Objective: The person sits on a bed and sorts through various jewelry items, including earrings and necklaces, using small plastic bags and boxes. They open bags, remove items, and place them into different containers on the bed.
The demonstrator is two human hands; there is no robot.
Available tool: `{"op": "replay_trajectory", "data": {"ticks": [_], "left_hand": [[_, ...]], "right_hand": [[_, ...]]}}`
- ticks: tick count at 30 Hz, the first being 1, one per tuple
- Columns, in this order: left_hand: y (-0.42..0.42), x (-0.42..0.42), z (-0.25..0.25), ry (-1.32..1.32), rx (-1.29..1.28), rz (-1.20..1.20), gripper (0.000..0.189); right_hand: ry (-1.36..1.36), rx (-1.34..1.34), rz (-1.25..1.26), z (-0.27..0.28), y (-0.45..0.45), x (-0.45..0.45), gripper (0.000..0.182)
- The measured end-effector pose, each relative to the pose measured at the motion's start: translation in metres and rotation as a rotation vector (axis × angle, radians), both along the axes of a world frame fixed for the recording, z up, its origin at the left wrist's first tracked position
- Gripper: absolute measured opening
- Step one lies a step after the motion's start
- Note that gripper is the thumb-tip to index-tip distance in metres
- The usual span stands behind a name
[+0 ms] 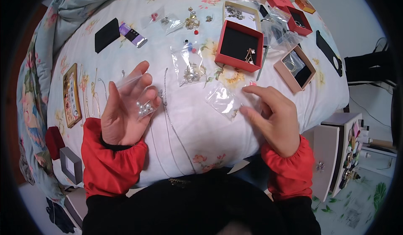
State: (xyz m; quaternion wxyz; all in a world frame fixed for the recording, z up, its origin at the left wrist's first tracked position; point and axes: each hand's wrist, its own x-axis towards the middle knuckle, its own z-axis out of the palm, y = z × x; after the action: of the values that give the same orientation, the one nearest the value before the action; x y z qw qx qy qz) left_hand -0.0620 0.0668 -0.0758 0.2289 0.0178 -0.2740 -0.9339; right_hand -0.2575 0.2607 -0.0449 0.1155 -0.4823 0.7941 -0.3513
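Note:
My left hand [126, 109] is palm up, holding a clear zip bag [145, 104] with several white pearl-like beads or studs. My right hand [274, 115] hovers with thumb and fingers apart beside a small clear bag [222, 102] lying on the bed; a tiny gold-toned piece [234, 112] is at that bag's lower corner, near the thumb. Between the hands runs a silver-toned chain [176, 131]. Beyond them lies another clear bag [189, 66] with pearl jewellery in it. A red box [241, 46] with black lining holds a gold-toned piece [250, 56].
Chains [94, 96] lie left of my left hand, near a gold-framed decorated case [72, 96]. A pink box [295, 68] stands at the right. Loose jewellery [192, 21], a purple packet [133, 35] and a black pouch [107, 35] lie farther back on the floral bedding.

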Motion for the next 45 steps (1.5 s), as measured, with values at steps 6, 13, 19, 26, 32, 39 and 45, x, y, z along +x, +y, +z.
{"op": "replay_trajectory", "data": {"ticks": [6, 13, 19, 26, 32, 39, 45], "left_hand": [[-0.001, 0.002, -0.004, 0.035, -0.014, 0.011, 0.054], [-0.002, 0.003, -0.001, -0.067, 0.021, 0.045, 0.052], [-0.006, 0.005, -0.002, -0.109, 0.007, 0.009, 0.049], [-0.006, 0.002, 0.009, -0.276, -0.086, 0.084, 0.055], [-0.006, -0.003, 0.007, -0.272, -0.133, 0.086, 0.052], [-0.006, -0.007, 0.011, -0.297, -0.352, 0.203, 0.054], [-0.008, -0.012, 0.01, -0.386, -0.796, 0.366, 0.05]], "right_hand": [[0.216, -0.167, -0.231, 0.004, -0.011, 0.007, 0.018], [0.163, -0.241, 0.156, 0.015, -0.066, 0.018, 0.014], [0.399, 0.075, 0.084, 0.009, -0.11, 0.01, 0.032], [0.604, 0.11, -0.049, 0.005, -0.109, -0.012, 0.028], [0.307, -0.077, 0.163, 0.003, -0.115, -0.009, 0.02], [0.201, -0.126, 0.244, -0.004, -0.121, -0.012, 0.012], [0.169, -0.048, 0.185, 0.001, -0.12, -0.007, 0.012]]}}
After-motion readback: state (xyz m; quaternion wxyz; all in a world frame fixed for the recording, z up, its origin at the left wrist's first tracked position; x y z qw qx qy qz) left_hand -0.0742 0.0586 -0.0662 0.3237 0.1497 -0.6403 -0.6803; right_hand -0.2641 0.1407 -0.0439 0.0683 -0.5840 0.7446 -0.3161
